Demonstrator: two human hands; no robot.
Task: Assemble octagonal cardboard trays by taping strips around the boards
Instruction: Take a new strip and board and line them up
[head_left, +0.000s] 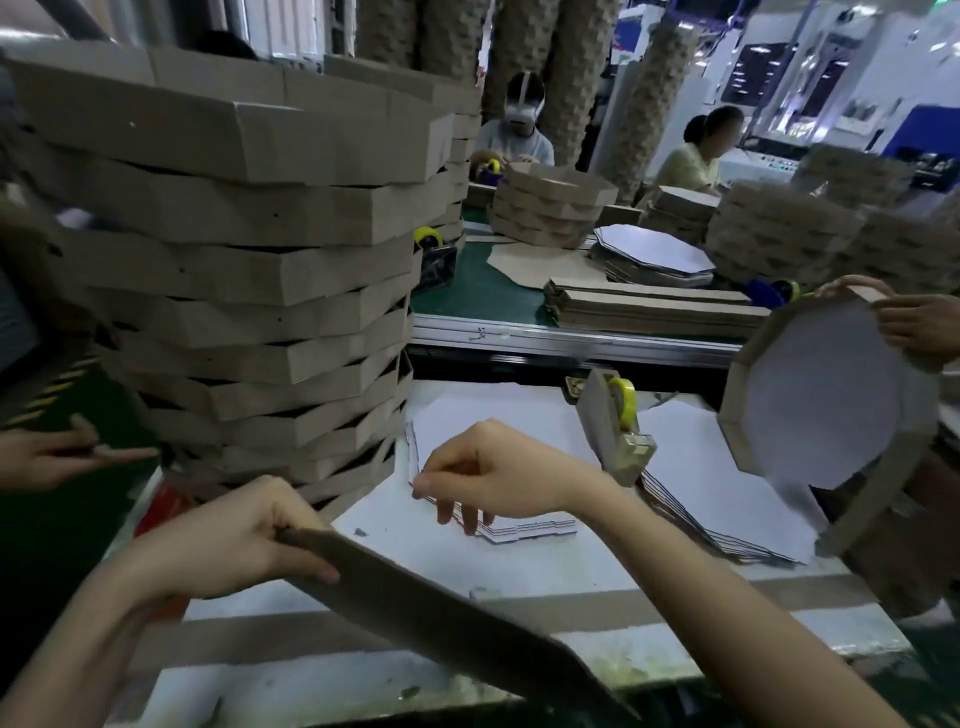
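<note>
One strip (441, 618) in left fingers (304, 566), boards (519, 426) pinched

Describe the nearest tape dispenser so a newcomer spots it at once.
Start at the tall stack of finished trays on the left; right of it, white boards cover the near table. The tape dispenser stands on them just past the right hand. Its body is pale beige, while the dispensers on the green bench behind are dark or purple.

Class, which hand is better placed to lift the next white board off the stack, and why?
Right hand: its fingers pinch the board stack; the left hand grips a strip.
</note>
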